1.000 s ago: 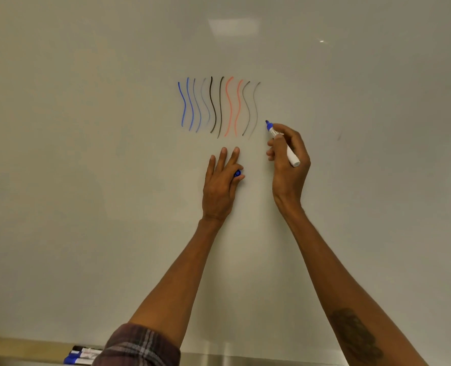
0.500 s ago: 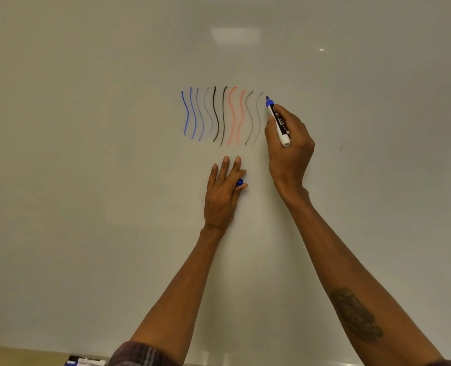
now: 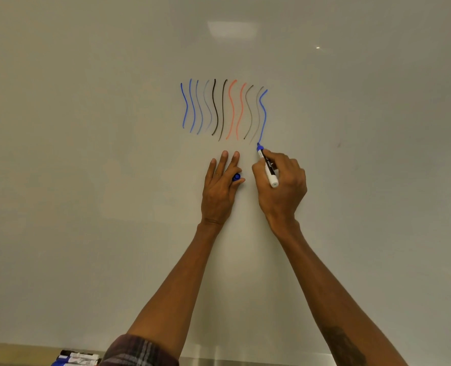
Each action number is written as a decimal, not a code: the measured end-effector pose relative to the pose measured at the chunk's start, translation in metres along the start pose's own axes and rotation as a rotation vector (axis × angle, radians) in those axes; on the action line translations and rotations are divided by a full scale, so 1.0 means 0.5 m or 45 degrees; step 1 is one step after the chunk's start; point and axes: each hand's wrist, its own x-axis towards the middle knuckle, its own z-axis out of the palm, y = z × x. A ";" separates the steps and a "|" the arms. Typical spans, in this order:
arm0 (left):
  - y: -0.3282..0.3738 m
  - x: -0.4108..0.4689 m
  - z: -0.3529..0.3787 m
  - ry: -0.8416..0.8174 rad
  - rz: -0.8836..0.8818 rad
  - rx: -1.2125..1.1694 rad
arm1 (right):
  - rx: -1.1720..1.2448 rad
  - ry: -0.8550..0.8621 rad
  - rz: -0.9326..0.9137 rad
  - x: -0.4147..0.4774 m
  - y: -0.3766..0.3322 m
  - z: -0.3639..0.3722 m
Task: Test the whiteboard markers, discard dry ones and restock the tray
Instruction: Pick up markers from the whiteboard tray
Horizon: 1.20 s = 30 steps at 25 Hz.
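Gripping a white-barrelled whiteboard marker with a blue tip, the right hand is pressing the tip against the glossy white whiteboard at the bottom end of a bold wavy blue line. That line is standing at the right edge of a row of wavy test strokes: blue and faint blue strokes on the left of the row, black in the middle, then orange-red, then faint grey-brown just beside the bold blue one. The left hand is resting just below the row with its fingers stretched flat against the board, pinching a small round blue marker cap at its thumb side. Far below the row, at the bottom edge by a plaid sleeve, a few capped markers are lying on the metal tray ledge, black and blue caps showing.
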 end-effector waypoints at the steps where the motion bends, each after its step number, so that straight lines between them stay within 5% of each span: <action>1: 0.002 -0.001 0.000 0.000 -0.004 -0.002 | 0.076 -0.003 0.056 0.010 -0.004 -0.004; 8: 0.004 0.000 -0.001 0.043 0.024 -0.028 | 0.175 0.073 0.108 0.161 -0.017 0.001; 15: 0.000 -0.003 0.000 -0.013 -0.019 -0.038 | 0.001 0.011 0.023 0.018 0.021 -0.020; 17: 0.006 0.000 -0.007 -0.030 -0.040 -0.073 | 0.218 -0.076 0.163 -0.020 0.023 -0.034; 21: 0.026 0.003 -0.027 -0.059 -0.071 -0.197 | 0.961 -0.235 0.828 -0.060 0.019 -0.055; 25: 0.062 -0.016 -0.069 0.113 -0.450 -0.533 | 1.412 -0.304 1.273 -0.129 0.017 -0.060; 30: 0.078 -0.074 -0.125 0.415 -1.196 -0.971 | 1.550 -0.522 1.380 -0.209 -0.013 -0.046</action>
